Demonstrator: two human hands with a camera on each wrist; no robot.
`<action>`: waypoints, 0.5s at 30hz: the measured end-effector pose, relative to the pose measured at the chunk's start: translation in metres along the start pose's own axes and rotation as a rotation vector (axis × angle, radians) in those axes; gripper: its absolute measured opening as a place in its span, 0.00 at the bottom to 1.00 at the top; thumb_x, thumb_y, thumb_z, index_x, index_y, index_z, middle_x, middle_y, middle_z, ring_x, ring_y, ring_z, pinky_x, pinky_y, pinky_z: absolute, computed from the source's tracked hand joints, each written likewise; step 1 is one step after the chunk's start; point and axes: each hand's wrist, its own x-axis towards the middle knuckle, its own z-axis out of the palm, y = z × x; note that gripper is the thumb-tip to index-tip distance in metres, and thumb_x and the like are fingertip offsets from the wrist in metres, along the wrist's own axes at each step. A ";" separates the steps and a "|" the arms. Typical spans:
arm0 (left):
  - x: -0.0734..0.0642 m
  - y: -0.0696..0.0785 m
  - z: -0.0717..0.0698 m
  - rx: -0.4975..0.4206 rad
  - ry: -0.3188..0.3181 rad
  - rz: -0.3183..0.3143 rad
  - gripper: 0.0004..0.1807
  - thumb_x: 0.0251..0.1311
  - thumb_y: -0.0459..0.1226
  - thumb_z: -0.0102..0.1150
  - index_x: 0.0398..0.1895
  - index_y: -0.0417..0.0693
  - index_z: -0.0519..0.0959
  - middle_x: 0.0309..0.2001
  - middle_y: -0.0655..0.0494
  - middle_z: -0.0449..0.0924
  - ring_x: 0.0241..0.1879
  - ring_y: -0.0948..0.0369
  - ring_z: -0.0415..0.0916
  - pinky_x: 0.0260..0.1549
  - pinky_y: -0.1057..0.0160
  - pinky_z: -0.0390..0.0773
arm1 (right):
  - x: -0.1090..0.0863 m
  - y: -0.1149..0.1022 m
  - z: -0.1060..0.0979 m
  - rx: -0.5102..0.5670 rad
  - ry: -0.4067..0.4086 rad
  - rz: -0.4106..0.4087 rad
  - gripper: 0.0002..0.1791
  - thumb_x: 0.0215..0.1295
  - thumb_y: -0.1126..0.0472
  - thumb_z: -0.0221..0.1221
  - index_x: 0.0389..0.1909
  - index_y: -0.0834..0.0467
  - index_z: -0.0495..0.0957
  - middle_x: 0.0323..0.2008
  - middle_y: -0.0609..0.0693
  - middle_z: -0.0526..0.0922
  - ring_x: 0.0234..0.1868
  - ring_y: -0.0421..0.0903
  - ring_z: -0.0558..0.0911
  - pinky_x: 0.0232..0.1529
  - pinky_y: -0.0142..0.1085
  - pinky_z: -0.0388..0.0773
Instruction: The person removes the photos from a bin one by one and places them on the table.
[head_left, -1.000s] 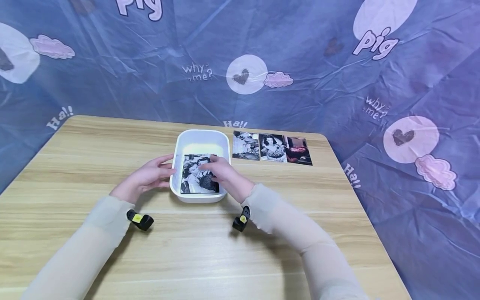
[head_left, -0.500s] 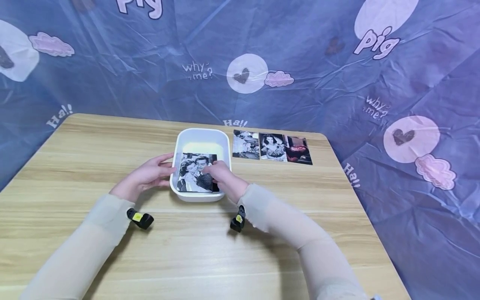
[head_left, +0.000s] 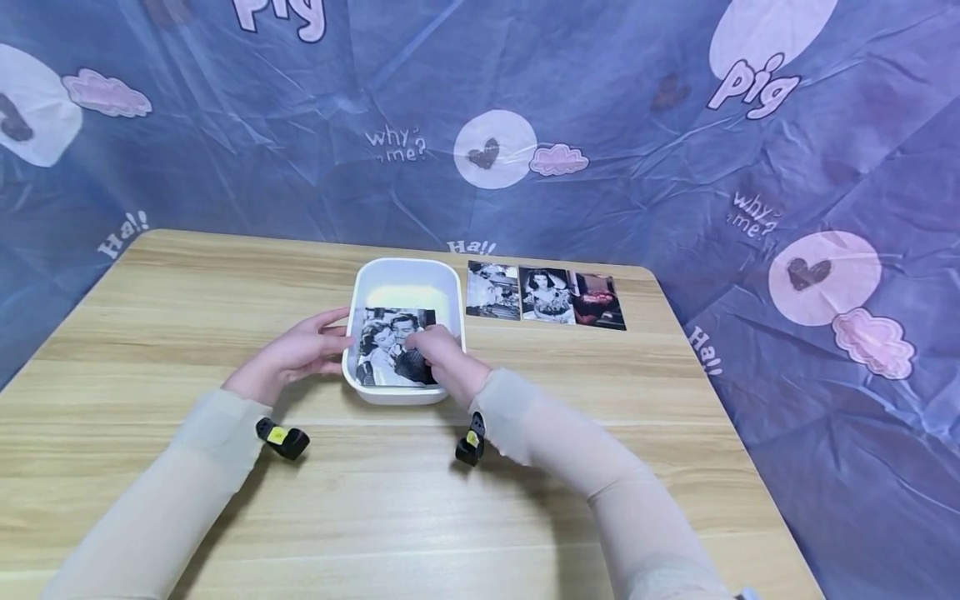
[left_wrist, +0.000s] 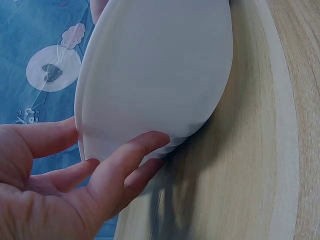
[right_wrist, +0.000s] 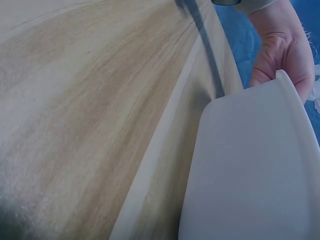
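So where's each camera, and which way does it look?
Head: on the head, looking forward, down at the wooden table; left hand, right hand, sleeves show.
Left wrist: worn there, facing the white tub; left hand, maybe right hand's edge.
Right wrist: worn there, facing the white tub; apparently left hand.
Both wrist views: white tub, wooden table.

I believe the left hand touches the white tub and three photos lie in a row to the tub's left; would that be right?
Not quite: the head view shows the three photos to the right of the white tub; the left hand does touch it.
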 end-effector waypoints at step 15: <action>-0.001 -0.004 0.005 0.011 0.010 0.012 0.40 0.70 0.27 0.42 0.77 0.42 0.32 0.73 0.28 0.41 0.49 0.61 0.76 0.55 0.55 0.81 | -0.010 0.007 -0.001 -0.007 -0.052 -0.194 0.47 0.52 0.78 0.57 0.74 0.53 0.53 0.55 0.59 0.72 0.31 0.41 0.69 0.31 0.27 0.73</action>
